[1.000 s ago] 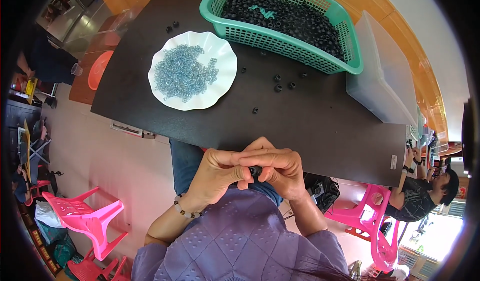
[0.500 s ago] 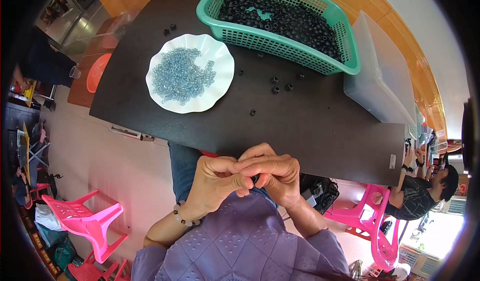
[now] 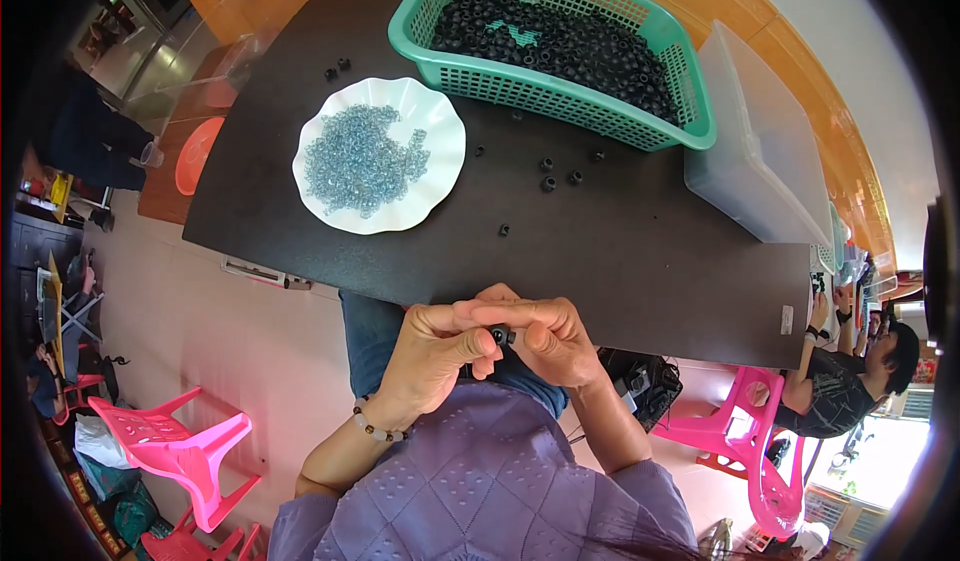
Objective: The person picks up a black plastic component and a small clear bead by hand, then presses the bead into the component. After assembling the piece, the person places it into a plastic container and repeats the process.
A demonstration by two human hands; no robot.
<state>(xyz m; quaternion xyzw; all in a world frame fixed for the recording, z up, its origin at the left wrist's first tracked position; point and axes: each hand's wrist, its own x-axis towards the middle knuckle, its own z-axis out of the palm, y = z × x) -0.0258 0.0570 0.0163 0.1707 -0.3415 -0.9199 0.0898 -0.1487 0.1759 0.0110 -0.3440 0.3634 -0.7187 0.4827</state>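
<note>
Clock positions are taken from the hands, with 12 pointing away from the person. The dark brown, curved-edged table (image 3: 650, 261) extends ahead. At 12 stands the green perforated plastic basket (image 3: 560, 106), containing many small black pieces (image 3: 580, 51). At 2 stands the translucent rectangular plastic bin (image 3: 755, 151). At 11 lies the white scalloped plate (image 3: 440, 171), bearing small clear bluish pieces (image 3: 360, 156).

The left hand (image 3: 428, 356) is nearly closed, pinching a small black cylindrical piece (image 3: 502, 334) between thumb and fingers, near the table edge. The right hand (image 3: 562, 346) is partly curled, fingers arched across the left fingertips, thumb apart from the piece; whether its hidden fingers grip anything cannot be told.

Handling: the held piece is probably light and fairly stiff, and not fragile; its round wall may roll. Grip the side wall with thumb and forefinger, leaving the end face accessible.
</note>
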